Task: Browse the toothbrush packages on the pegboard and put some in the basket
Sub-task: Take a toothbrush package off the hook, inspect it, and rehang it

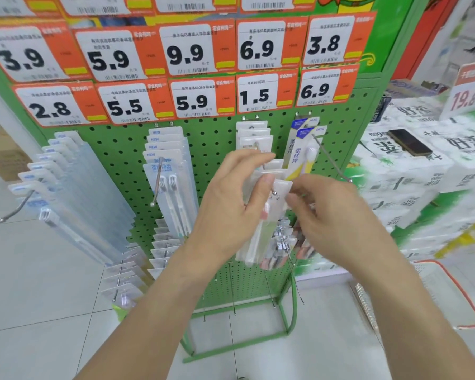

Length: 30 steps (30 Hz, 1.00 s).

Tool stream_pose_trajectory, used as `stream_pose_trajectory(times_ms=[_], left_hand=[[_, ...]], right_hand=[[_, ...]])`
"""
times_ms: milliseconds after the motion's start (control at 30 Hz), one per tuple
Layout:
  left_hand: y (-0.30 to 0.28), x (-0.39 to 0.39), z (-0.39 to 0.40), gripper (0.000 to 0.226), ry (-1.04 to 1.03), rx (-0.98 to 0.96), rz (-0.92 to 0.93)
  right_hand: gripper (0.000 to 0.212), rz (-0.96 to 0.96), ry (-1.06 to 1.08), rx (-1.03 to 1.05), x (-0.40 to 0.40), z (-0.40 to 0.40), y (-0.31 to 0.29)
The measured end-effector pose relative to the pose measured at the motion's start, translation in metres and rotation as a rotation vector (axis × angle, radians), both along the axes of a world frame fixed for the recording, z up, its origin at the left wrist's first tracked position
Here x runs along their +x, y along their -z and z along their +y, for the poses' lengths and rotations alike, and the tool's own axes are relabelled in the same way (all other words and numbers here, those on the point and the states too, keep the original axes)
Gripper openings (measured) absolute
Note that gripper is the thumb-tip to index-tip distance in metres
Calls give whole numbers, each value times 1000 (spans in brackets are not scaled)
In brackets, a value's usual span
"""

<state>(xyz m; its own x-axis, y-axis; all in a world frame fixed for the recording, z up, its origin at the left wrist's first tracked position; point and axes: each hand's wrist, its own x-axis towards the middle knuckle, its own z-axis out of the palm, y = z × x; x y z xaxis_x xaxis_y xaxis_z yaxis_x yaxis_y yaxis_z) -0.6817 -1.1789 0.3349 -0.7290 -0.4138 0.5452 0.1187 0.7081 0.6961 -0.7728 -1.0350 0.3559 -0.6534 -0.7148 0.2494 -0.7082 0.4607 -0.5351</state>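
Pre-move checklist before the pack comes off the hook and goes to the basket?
1. Left hand grips the front toothbrush pack: ok.
2. Right hand pinches the pack's top edge: ok.
3. Pack's hang hole is past the hook tip: not ok, the tip shows through the card.
4. Packs behind stay on the hook: cannot tell, the hands hide them.
5. Basket within view, on the floor to the right: ok.
6. Basket contents: cannot tell.

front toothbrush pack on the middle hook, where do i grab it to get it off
Pinch the flat header card at the top of the front toothbrush package, one hand at each side edge, probably. The hook passes through its hang hole and points toward you, so draw it straight forward off the tip.
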Motion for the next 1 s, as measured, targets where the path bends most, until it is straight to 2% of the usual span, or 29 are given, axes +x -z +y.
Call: stream_pose_trajectory(times_ms=[167,267,367,500,633,900,1000], left_hand=[[5,-3,-6,29,-45,-22,-14],[4,-3,-3,36,-27,23,-60],[1,-4,0,43,-7,89,-105],[-2,-4,-2,39,6,73,-128],[-4,-6,-6,33,-6,69,-158],[-4,-8,-8,30,-10,120,-168],[-3,-9,-8,28,-14,134,-157]], right_hand=[[15,143,-4,-95,-28,-15,-57],[12,149,-92,43,-56,-41,-70],[14,143,-190,131,-73,-64,-71],[20,215,-272,241,-82,-85,-62],[9,210,-267,220,-87,-93,-54],[8,284,-247,179,-82,-79,-59],[16,338,-211,160,-79,-69,-61]])
